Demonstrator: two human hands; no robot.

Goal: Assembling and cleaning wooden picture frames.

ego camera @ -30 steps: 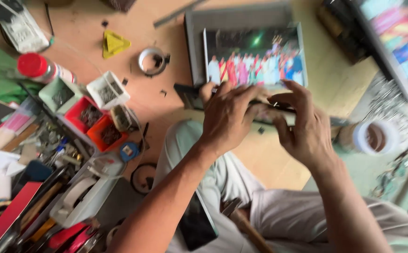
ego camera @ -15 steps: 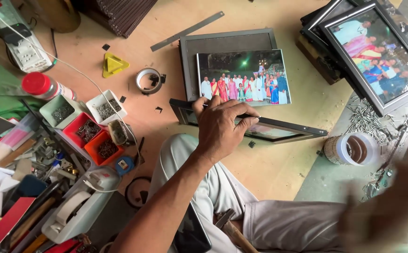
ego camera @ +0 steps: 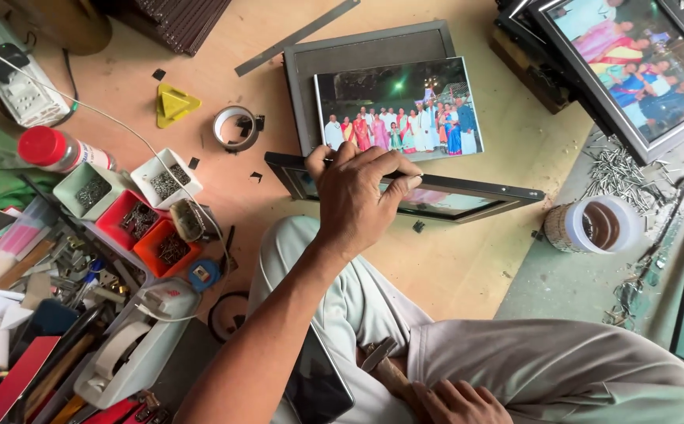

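Head view: your left hand gripped the dark picture frame standing on edge at centre; your right hand closed on a hammer at the lower edge. Printed photo lay unframed on the backing board, upper centre.

The fingers rest on the near edge of a frame. Behind them a photograph lies on a backing board. To their left are a tape ring and small boxes of nails. To their right stands a cup.
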